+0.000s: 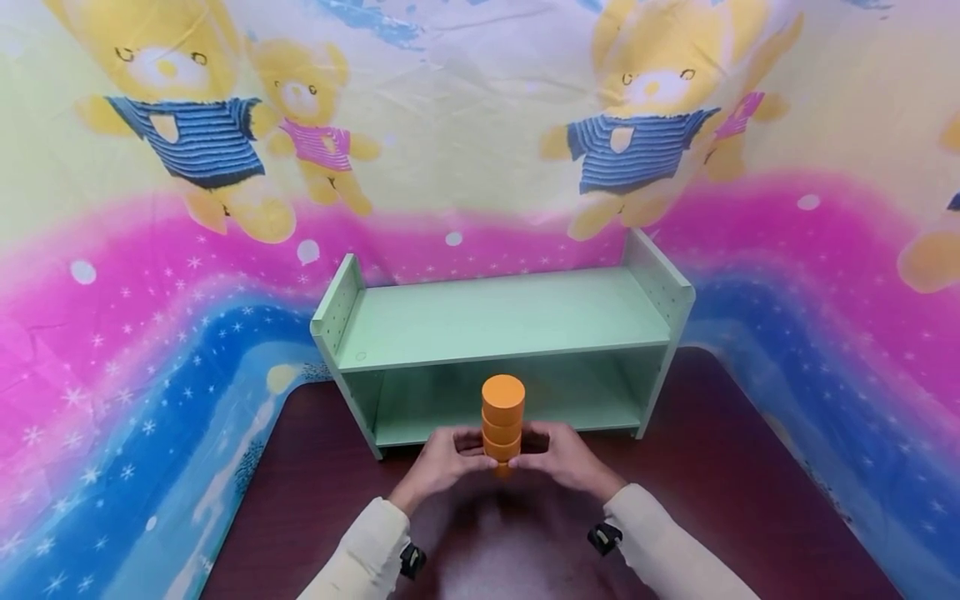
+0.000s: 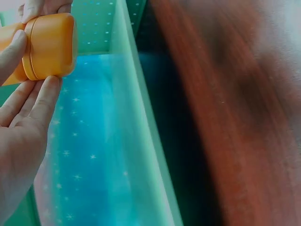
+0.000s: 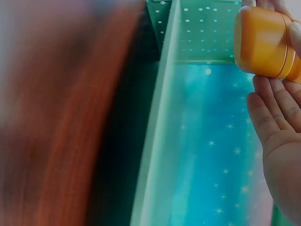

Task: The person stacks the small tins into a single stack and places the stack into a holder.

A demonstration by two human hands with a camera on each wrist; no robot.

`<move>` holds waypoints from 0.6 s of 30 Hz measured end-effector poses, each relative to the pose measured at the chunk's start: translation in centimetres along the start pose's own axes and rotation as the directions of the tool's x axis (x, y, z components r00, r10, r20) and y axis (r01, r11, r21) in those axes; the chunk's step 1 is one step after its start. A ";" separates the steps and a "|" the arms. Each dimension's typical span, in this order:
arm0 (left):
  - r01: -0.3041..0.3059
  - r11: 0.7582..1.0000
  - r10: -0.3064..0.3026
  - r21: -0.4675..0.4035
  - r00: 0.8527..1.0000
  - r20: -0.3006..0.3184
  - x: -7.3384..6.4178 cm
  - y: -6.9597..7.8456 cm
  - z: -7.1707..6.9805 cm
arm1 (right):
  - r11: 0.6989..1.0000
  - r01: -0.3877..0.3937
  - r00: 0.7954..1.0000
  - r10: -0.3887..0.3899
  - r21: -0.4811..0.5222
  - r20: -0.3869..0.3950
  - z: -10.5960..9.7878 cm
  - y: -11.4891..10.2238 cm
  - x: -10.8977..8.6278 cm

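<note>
A stack of orange round lidded jars [image 1: 502,404] is held upright above the table, in front of the shelf. My left hand [image 1: 446,458] grips the lower part of the stack from the left, thumb in front and fingers behind. From the right, my right hand [image 1: 566,457] holds the same part in the same way. Up close, a smooth orange jar [image 2: 54,44] with a seam lies between thumb and fingers in the left wrist view. The right wrist view shows the jar [image 3: 263,42] against the right fingertips [image 3: 263,87]. Fingers partly hide the stack's lower section.
A pale green two-level shelf [image 1: 510,317] with raised side panels stands on the dark red-brown table [image 1: 720,500], just beyond the hands. Behind and around hangs a curtain [image 1: 465,125] printed with bears. Black wrist straps [image 1: 412,560] sit on both sleeves.
</note>
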State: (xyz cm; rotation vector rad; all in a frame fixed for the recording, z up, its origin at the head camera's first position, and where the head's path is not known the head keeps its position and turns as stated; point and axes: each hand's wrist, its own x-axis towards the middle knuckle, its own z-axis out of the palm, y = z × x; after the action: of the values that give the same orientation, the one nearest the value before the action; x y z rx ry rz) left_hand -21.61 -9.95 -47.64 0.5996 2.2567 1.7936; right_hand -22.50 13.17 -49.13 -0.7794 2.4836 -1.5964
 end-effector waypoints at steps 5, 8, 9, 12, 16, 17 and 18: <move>-0.015 1.000 0.015 0.013 1.000 0.006 0.6 1.4 -0.6 | 1.000 0.015 1.000 -0.015 0.016 0.008 -0.9 -1.2 0.6; -0.021 0.999 0.021 0.045 1.000 0.003 1.0 2.3 -1.0 | 1.000 0.020 1.000 -0.020 -0.006 -0.003 -1.5 -2.2 1.0; -0.019 0.998 0.019 0.056 1.000 0.003 1.0 2.5 -1.1 | 1.000 0.021 1.000 -0.021 -0.013 -0.005 -1.7 -2.6 1.1; -0.013 0.996 0.013 0.090 1.000 0.000 1.1 3.4 -1.4 | 0.999 0.035 0.999 -0.035 -0.030 -0.006 -2.2 -4.6 1.2; -0.007 0.996 0.007 0.087 1.000 0.000 1.3 4.4 -1.7 | 0.997 0.059 0.998 -0.059 -0.048 0.003 -2.9 -6.9 1.3; -0.004 0.996 0.004 0.090 1.000 0.001 1.4 4.7 -1.8 | 0.997 0.060 0.998 -0.060 -0.052 0.005 -3.1 -7.1 1.4; -0.005 0.996 0.004 0.085 1.000 0.003 1.5 5.0 -1.8 | 0.996 0.064 0.998 -0.063 -0.054 0.007 -3.2 -7.3 1.5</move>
State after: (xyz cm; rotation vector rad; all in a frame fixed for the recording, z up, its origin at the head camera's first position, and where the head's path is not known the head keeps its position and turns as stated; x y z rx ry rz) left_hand -22.70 -10.04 -42.27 0.6225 2.3412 1.7044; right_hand -22.16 12.77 -41.09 -0.8767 2.5335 -1.5501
